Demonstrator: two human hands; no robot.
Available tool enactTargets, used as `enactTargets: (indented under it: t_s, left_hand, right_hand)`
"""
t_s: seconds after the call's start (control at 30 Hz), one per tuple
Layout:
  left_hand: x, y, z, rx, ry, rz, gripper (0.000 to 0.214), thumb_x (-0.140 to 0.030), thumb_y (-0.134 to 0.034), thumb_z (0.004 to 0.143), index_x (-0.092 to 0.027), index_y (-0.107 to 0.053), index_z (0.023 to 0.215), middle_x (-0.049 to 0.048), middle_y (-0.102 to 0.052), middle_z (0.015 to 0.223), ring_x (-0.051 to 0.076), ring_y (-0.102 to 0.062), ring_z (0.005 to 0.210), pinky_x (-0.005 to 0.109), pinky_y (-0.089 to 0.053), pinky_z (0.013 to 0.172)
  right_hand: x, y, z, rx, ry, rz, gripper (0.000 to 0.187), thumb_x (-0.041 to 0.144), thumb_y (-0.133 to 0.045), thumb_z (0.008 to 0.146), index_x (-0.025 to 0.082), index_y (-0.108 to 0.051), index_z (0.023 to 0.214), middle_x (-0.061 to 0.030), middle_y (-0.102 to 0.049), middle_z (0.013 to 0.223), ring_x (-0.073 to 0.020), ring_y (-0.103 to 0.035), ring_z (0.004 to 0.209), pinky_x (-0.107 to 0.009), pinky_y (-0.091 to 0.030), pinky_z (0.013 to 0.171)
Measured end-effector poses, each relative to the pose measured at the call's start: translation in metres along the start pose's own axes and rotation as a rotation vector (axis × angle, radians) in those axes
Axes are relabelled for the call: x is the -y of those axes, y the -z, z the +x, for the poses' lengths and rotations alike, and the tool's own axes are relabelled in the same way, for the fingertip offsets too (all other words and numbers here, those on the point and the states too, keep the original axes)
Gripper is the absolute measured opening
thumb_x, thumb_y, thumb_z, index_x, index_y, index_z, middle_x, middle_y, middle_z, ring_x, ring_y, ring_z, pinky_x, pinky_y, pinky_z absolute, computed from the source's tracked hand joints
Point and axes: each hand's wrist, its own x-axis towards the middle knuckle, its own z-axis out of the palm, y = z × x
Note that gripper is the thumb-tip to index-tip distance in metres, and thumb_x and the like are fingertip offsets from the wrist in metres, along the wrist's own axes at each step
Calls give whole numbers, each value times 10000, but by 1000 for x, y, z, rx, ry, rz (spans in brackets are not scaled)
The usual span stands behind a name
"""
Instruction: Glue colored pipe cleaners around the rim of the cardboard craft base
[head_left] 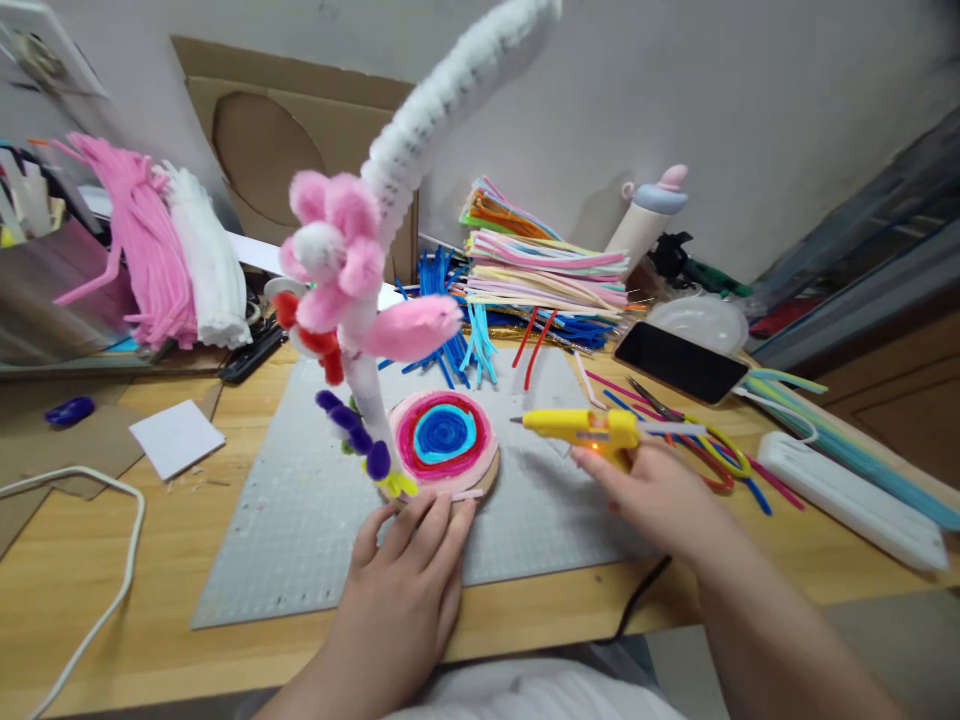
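My right hand (660, 490) is wrapped round a yellow hot glue gun (577, 428); its nozzle points left and an orange light glows on its side. The fingers of my left hand (411, 560) rest together on the near rim of a round cardboard base (487, 478), gripping it. Pipe cleaner rings in blue, red and pink cover this base (444, 434). A short pale pink pipe cleaner (466, 495) sticks out by my left fingertips. From the base's left side rises a tall white fuzzy stem (442, 95) with a pink flower (334, 245) and a purple sprig (352, 425).
A grey cutting mat (300, 540) lies beneath. Bundles of pipe cleaners (547, 270) are piled behind it. To the right are a phone (679, 362), scissors (724, 445) and a white power strip (851, 500). A white cable (135, 540) runs along the left.
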Motion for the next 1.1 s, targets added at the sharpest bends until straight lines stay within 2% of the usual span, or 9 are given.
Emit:
enactTargets:
  t_s: [0.1,0.27,0.37,0.4,0.47,0.5,0.57,0.73,1.1]
  left_hand:
    - [0,0,-1,5,-4,1,484,-306,-572,881,-254,-513,1358,17,-618,1314,207,-524,1206,394,-213,1073]
    - [0,1,-1,-13,-7,-5,467,-295,-571,880,-248,-529,1343,14,-628,1300,206,-534,1192,383,-215,1072]
    - [0,0,0,-20,1,-10,460,-297,-569,882,-258,-533,1339,12,-631,1295,209,-540,1188,382,-209,1081]
    - [0,0,0,-23,2,-12,459,-298,-568,883,-261,-532,1339,13,-633,1293,210,-540,1190,382,-207,1084]
    - [0,0,0,-32,1,-19,457,-296,-569,884,-264,-533,1339,15,-636,1287,211,-541,1195,380,-209,1087]
    - [0,0,0,-36,1,-27,451,-294,-571,884,-263,-538,1333,17,-638,1284,210,-542,1197,377,-211,1088]
    - [0,0,0,-42,9,-44,433,-291,-577,885,-257,-553,1316,21,-641,1280,208,-543,1199,374,-215,1087]
    - [1,0,1,-50,25,-73,397,-286,-572,890,-250,-578,1285,32,-649,1270,215,-547,1195,379,-226,1081]
    - [0,0,2,-51,27,-90,405,-282,-559,900,-256,-565,1304,26,-647,1275,217,-550,1191,382,-236,1069]
  right_hand:
    - [-22,-1,24,6,-124,99,430,517,-430,881,157,-662,835,-44,-647,620,-183,-617,530,-273,-452,513]
    - [-33,-7,33,-192,-152,-132,316,472,-583,796,177,-638,699,-98,-632,798,-260,-611,770,-307,-415,586]
    - [-15,-18,15,-384,5,-270,239,393,-557,848,180,-649,900,-113,-598,982,-273,-596,919,-333,-447,686]
    - [-6,-25,6,-371,135,-252,232,352,-516,886,180,-646,974,-105,-592,994,-252,-598,933,-328,-459,727]
    - [11,-39,-14,-157,426,-147,275,275,-435,947,208,-625,1134,-73,-593,980,-192,-609,895,-291,-471,765]
    - [18,-46,-23,-13,526,-145,312,261,-416,964,239,-598,1216,-54,-592,940,-172,-609,837,-273,-474,730]
    - [27,-58,-38,89,614,-159,359,259,-395,983,269,-554,1305,-41,-593,882,-167,-598,772,-269,-469,686]
    - [28,-73,-46,72,609,-194,396,257,-371,987,229,-535,1346,-55,-606,871,-180,-592,751,-292,-459,664]
    - [25,-76,-44,53,602,-193,405,247,-348,989,210,-546,1340,-53,-609,849,-182,-596,735,-303,-446,659]
